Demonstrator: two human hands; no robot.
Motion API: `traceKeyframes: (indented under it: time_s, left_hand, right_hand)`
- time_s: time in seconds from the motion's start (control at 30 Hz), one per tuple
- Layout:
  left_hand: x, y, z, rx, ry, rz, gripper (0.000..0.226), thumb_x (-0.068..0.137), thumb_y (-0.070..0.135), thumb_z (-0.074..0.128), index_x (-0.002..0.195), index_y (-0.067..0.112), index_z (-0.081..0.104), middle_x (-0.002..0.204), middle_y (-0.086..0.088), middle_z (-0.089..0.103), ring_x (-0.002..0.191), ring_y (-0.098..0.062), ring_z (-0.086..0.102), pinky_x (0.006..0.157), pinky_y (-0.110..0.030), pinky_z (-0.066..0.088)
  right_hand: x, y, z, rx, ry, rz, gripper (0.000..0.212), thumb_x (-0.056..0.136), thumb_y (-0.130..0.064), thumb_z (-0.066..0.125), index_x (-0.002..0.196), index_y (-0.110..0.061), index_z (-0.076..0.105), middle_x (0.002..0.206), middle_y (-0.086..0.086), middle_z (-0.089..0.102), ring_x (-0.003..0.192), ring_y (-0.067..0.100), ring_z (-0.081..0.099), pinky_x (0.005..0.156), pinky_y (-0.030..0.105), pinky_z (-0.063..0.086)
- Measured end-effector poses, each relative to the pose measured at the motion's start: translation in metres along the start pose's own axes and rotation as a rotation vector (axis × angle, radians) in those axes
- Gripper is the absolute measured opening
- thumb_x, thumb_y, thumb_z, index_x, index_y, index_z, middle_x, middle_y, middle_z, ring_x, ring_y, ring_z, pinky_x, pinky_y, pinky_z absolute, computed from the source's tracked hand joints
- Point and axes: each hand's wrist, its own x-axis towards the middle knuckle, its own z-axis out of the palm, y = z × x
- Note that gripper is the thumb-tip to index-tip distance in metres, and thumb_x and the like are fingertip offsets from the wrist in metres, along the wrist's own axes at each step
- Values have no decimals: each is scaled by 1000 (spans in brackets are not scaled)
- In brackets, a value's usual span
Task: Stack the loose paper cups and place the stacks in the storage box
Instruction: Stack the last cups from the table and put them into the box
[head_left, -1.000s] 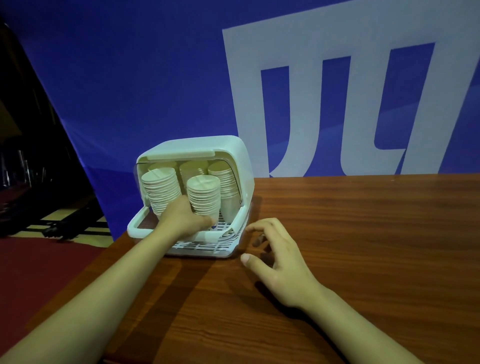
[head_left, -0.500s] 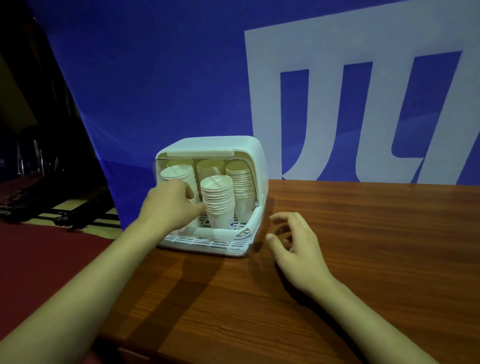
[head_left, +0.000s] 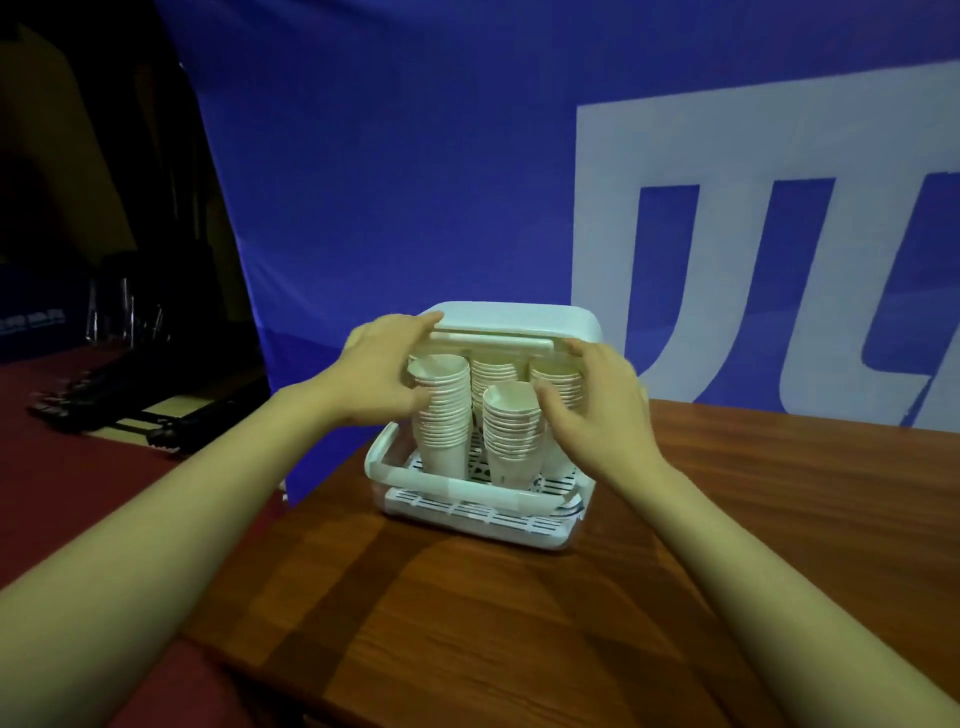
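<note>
Head view: storage box (head_left: 519, 318) lid between both hands' fingers (head_left: 415, 323).

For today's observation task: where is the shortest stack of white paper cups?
In the head view, the shortest stack of white paper cups stands front-centre in the white plastic storage box, just left of the right hand.

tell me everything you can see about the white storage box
The storage box is white plastic with a rounded top, open at the front, with a slatted tray floor. It stands upright on the wooden table near its left edge, holding stacks of paper cups. The left hand touches its top front edge; the right hand is at its right side.
</note>
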Motion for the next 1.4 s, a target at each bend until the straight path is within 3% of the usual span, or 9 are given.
traceKeyframes:
  time_s: [0.17,0.3,0.43,0.6,0.77,0.9,1.03,1.17,1.4]
  left_hand:
    - [-19,-14,11,78,189,132,40,101,22,57,140,18,63,132,-5,61,126,-31,50,106,-49,33]
    - [-20,-18,26,2,301,140,29,100,12,66,129,12,69,123,-9,65,115,-33,53,100,-48,45]
    - [-12,-16,31,-20,294,122,45,83,31,86,120,16,66,111,6,55,106,-20,44,93,-33,40]
    - [-2,-6,43,4,413,22,40,77,24,90,105,15,63,100,9,46,98,-16,35,79,-31,36]
    - [-9,1,55,41,443,29,38,73,26,86,97,14,58,98,6,46,94,-19,38,77,-36,41]
    - [-40,-11,59,43,446,201,23,75,25,71,93,13,61,90,4,52,82,-20,45,68,-34,43]
    - [-63,-23,74,100,423,299,16,83,15,73,97,9,70,93,-1,61,82,-23,53,69,-35,46]
    - [-81,-28,92,116,420,364,22,92,26,64,99,7,74,94,-4,66,84,-24,58,70,-35,49]
    - [-86,-28,109,30,582,312,13,94,16,73,97,5,79,86,-4,67,80,-24,59,66,-34,49]
  right_hand:
    - [-31,7,4,-70,71,-146,34,99,-40,66,129,-25,63,124,-2,60,114,23,53,91,49,49]
    - [-35,10,6,-62,70,-115,42,98,-36,68,137,-20,62,129,7,54,113,28,55,92,52,52]
    - [-21,10,4,-132,25,-30,46,98,-43,65,139,-23,60,136,5,52,117,28,54,97,50,47]
    - [-10,7,1,-191,19,-38,39,94,-39,71,128,-24,62,126,3,53,115,28,55,92,47,45]
    - [-15,9,-3,-231,4,-143,46,87,-59,68,121,-28,63,122,-1,53,109,22,52,88,44,42]
    - [-34,17,-2,-275,121,-339,24,92,-42,72,101,-20,71,107,1,61,93,22,56,76,37,37]
    - [-57,21,8,-331,83,-467,19,91,-31,76,82,-16,68,90,1,60,81,24,52,65,37,32]
    - [-77,24,15,-286,-14,-439,17,87,-32,73,81,-17,67,89,-1,58,80,24,52,68,35,27]
    - [-83,22,22,-254,-3,-402,11,93,-26,72,91,-17,67,88,-1,61,79,25,54,65,38,37]
